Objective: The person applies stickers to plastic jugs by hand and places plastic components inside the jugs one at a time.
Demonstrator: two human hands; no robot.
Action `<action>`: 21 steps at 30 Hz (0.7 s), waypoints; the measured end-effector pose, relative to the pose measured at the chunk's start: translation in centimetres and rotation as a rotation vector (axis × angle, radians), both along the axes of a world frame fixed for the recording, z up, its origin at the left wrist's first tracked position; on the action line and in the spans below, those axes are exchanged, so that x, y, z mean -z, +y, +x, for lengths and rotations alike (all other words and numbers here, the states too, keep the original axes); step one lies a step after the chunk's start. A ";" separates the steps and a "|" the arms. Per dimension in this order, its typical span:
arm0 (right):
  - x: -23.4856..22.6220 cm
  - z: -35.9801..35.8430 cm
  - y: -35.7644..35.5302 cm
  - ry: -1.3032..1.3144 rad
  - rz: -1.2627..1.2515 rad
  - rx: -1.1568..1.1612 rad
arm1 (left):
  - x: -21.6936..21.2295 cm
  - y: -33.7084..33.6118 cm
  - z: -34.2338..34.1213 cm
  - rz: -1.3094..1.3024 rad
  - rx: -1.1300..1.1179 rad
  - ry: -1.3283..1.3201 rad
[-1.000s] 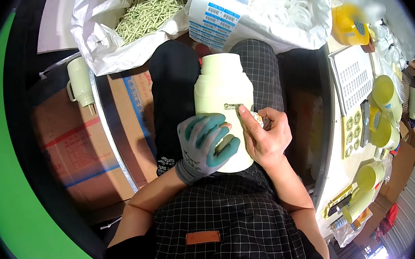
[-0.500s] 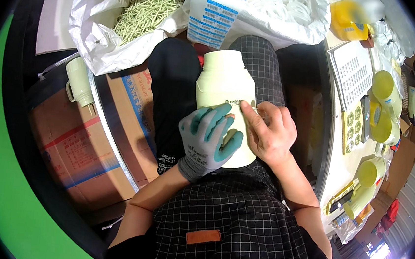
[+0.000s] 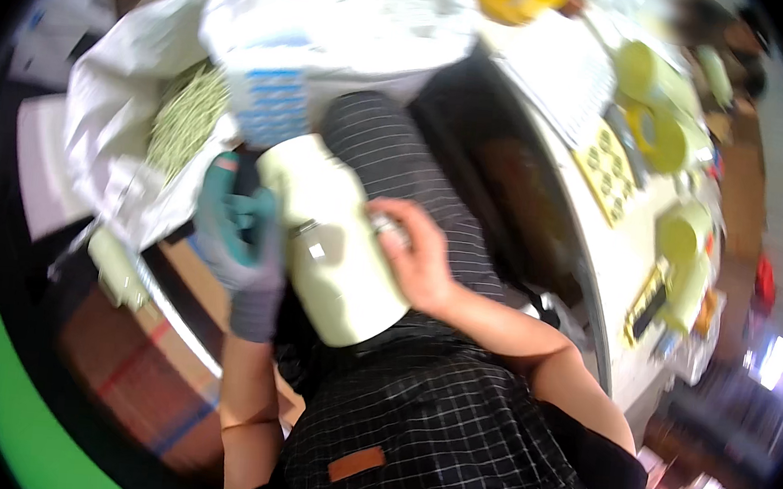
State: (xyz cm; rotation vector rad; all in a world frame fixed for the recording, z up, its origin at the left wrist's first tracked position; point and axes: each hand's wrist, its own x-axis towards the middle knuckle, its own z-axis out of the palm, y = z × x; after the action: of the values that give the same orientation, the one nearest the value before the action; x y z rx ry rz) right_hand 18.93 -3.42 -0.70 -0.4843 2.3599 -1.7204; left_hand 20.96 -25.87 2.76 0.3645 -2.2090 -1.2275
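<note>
I see a large pale yellow-green plastic bottle lying tilted across the person's lap, its narrower top toward the upper left and its flat base toward the checked apron. The left hand, in a teal and grey work glove, is pressed against the bottle's left side near its shoulder, its grip curled round it. The bare right hand rests on the bottle's right side, fingers closed round a small silvery object (too blurred for me to name). Beyond the lap sits an open white sack of pale green sticks. To the right, a white desk carries yellow-green containers and a yellow sheet of round stickers.
</note>
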 end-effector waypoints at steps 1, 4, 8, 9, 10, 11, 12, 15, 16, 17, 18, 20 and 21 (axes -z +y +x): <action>-0.3 0.7 -0.2 0.002 -0.077 -0.027 | 0.7 -1.0 -2.2 0.025 -0.003 -0.043; -2.8 1.2 0.4 -0.050 -0.245 -0.129 | 3.7 -7.4 -3.6 0.526 0.476 -0.353; -4.6 -0.1 4.8 -0.292 -0.511 0.104 | 5.0 -7.0 -2.8 0.961 0.642 -0.159; -4.8 -1.4 6.4 -0.324 -0.552 0.207 | 5.6 -6.9 -3.4 0.774 0.568 -0.300; -4.2 -3.1 8.9 -0.231 -0.394 0.267 | 6.3 -6.9 -4.1 0.581 0.489 -0.427; -3.2 -4.7 11.8 -0.147 -0.238 0.327 | 6.7 -6.6 -4.8 0.384 0.403 -0.549; -2.7 -5.9 14.9 -0.091 -0.139 0.425 | 6.5 -4.9 -5.6 0.100 0.370 -0.405; -2.2 -9.4 25.2 -0.006 0.275 0.727 | 0.9 0.0 -8.0 -0.619 0.243 -0.154; -2.1 -11.7 27.0 0.082 0.438 0.710 | -0.9 0.6 -8.6 -0.524 0.293 -0.117; -1.8 -12.4 29.6 0.157 0.633 0.730 | -1.8 3.8 -10.1 -0.488 0.410 -0.034; -1.4 -12.9 31.1 0.189 0.688 0.749 | -3.9 7.3 -11.4 -0.443 0.563 0.008; -0.8 -14.2 32.6 0.264 0.781 0.777 | -5.2 13.8 -14.2 -0.472 0.769 0.034; -0.8 -14.6 32.8 0.269 0.801 0.773 | -5.1 16.7 -15.8 -0.603 0.839 0.060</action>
State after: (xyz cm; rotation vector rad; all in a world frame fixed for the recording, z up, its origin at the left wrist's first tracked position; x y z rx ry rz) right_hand 4.32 29.38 0.08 0.4041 3.3978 -0.7021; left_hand 5.16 -9.13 7.82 -0.9007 -2.6102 -0.8170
